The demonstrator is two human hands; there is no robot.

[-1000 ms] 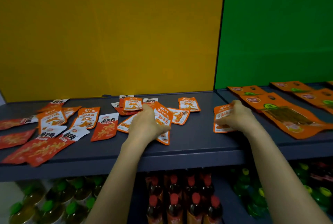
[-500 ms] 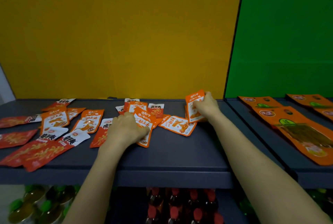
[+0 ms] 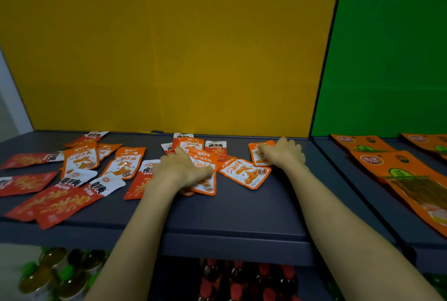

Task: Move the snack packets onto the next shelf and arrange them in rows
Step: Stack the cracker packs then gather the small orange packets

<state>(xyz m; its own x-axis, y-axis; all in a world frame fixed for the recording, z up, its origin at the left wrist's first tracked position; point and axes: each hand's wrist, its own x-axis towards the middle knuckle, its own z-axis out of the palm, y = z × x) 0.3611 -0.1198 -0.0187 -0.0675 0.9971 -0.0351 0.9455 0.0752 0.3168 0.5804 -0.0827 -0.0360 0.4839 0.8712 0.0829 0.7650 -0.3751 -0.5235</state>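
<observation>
Left hand (image 3: pixel 181 170): lies palm down near the middle of the shelf (image 3: pixel 242 218), on top of a small stack of orange packets (image 3: pixel 205 179).
Left grip: clamped on the stack. The thumb lies across the top packet's face and the fingers are curled over its far edge.
Right hand (image 3: pixel 284 153): reaches to the back of the same shelf, close to the yellow panel (image 3: pixel 169 46), and covers the right part of a single orange packet (image 3: pixel 258 156).
Right grip: the hand rests on that packet, which lies flat. Whether the fingers press it or pinch it cannot be told, because the tips are hidden.
Packet between the hands (image 3: pixel 244 172): lies flat and askew, touching the stack's right side and just in front of the single orange packet.
Loose packets (image 3: pixel 81 159): orange-and-white ones are scattered and overlapping left of the left hand, with a few more behind it at the back edge.
Red packets (image 3: pixel 60 201): lie at the shelf's left front, overlapping, with one corner over the edge.
Next shelf (image 3: pixel 358 179): sits to the right, in front of the green panel (image 3: pixel 387 46), and carries large orange packets (image 3: pixel 399 172) lying flat, none of them the small kind.
Below: red-capped bottles (image 3: pixel 242 281) stand under the middle and green-capped bottles (image 3: pixel 48 271) under the left.
</observation>
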